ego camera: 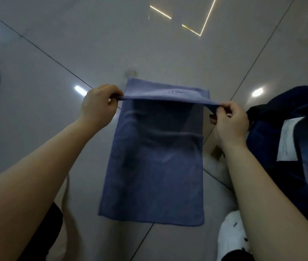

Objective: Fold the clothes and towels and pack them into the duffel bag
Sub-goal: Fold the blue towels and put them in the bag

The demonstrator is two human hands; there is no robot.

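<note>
Blue towel held up, centre frame
Left hand and right hand each pinch a top corner of the blue towel; thin, smooth cloth hangs flat, top edge folded away; dark duffel bag at right.

glossy tiled floor; white shoe

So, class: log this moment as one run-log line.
step: folding towel | left hand: pinches top edge | right hand: pinches top edge | bag: at right
</note>
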